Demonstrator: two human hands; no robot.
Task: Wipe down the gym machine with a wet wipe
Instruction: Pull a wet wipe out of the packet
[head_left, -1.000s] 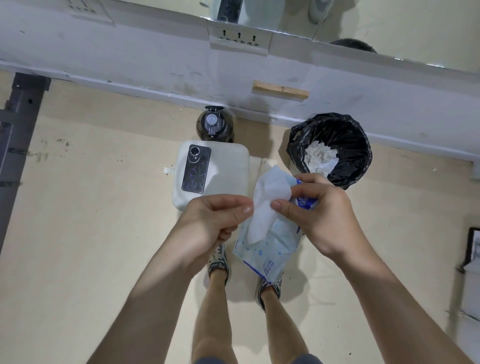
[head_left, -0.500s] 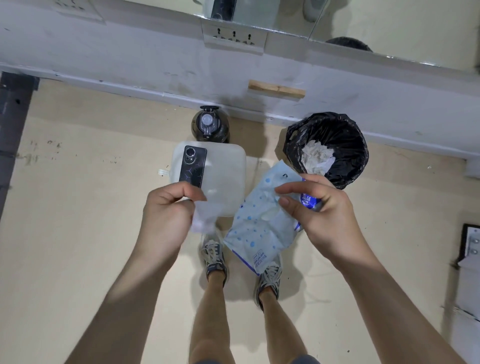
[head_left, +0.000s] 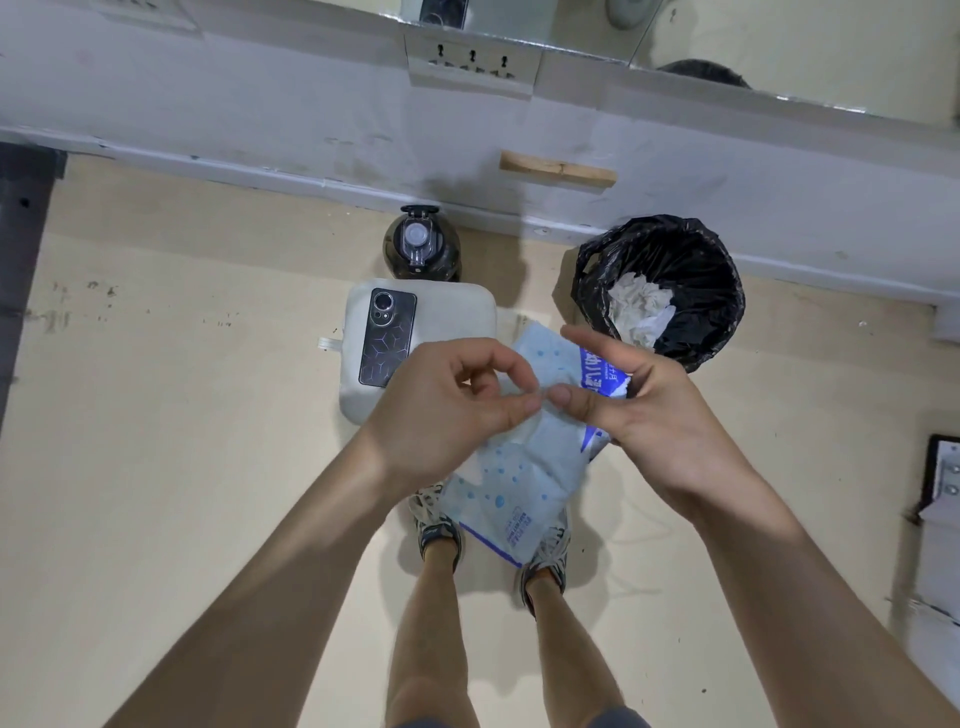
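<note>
phone (head_left: 387, 338) on pouch (head_left: 457, 317), bin (head_left: 696, 270) beside.

Soft even light; wide-angle edge distortion

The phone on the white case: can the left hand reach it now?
Probably yes. The phone lies uncovered just beyond the left hand, nothing between them, but that hand is pinching at the wipe pack.

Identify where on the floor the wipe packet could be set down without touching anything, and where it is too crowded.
Free: the bare floor left of the white case, and the stretch right of the feet, below the bin. Crowded: along the wall, where bottle, case with phone and bin sit close together.
</note>
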